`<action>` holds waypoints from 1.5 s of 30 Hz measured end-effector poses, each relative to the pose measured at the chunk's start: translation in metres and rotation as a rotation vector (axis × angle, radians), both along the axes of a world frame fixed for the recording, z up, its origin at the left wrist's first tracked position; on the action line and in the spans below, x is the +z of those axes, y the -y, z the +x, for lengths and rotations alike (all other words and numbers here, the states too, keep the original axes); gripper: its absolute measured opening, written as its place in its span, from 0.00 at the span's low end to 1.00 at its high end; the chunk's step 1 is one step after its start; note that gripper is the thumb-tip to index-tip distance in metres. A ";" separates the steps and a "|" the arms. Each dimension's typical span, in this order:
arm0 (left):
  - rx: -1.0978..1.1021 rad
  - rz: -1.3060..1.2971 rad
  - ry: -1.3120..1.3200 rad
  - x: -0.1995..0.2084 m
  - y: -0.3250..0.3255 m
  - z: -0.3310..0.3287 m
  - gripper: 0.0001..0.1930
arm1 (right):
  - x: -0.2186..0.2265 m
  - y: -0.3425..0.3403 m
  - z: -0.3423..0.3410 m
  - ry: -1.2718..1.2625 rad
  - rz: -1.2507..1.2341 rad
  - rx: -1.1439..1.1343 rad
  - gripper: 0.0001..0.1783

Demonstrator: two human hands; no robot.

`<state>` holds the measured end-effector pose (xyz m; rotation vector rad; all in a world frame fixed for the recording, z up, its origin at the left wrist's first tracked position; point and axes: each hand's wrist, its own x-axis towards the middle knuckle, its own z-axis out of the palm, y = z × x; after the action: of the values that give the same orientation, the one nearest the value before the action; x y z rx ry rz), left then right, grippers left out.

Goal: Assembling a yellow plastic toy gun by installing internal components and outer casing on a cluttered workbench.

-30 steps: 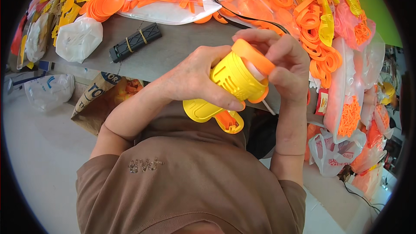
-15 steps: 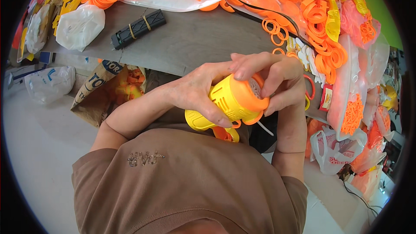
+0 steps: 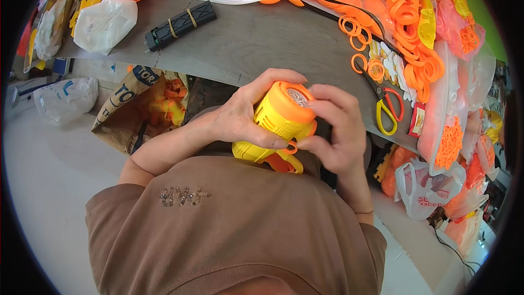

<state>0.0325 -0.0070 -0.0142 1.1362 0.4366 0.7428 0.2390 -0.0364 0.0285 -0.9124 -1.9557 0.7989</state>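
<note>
A yellow and orange plastic toy gun [image 3: 275, 117] is held in front of my chest, its round orange front end tilted up. Pale, coiled-looking material shows inside that orange rim [image 3: 283, 97]. Wrapped round the yellow body from the left, my left hand [image 3: 243, 112] has its thumb along the near side. At the toy's right side is my right hand [image 3: 341, 125], with curled fingers at the orange rim and the thumb by the lower orange part. Its fingertips are partly hidden against the toy. An orange trigger piece [image 3: 292, 147] shows below the body.
On the grey table [image 3: 234, 38] lies a black ridged stick [image 3: 181, 25] with rubber bands round it. Scissors [image 3: 386, 114] with red and yellow handles lie at the right edge, by orange rings [image 3: 358, 38]. Below the table, a paper bag [image 3: 123, 109] holds orange and yellow parts.
My right hand has drawn back from over the orange rim to its right side, uncovering more of the front. The white strand below the toy no longer shows. The scissors are now uncovered.
</note>
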 end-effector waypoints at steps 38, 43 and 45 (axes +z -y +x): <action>0.053 -0.395 -0.036 0.032 -0.025 -0.018 0.30 | 0.002 -0.015 0.002 -0.206 -0.155 -0.260 0.29; 0.064 -0.159 -0.226 0.048 -0.035 -0.023 0.30 | -0.012 -0.026 -0.007 -0.257 -0.058 -0.319 0.32; 0.096 -0.010 -0.340 0.053 -0.046 -0.027 0.29 | -0.017 -0.033 -0.008 -0.316 -0.245 -0.352 0.31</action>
<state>0.0052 0.0387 0.0390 1.2430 0.7843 0.6302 0.2311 -0.0036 0.0112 -1.1575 -1.3958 0.9216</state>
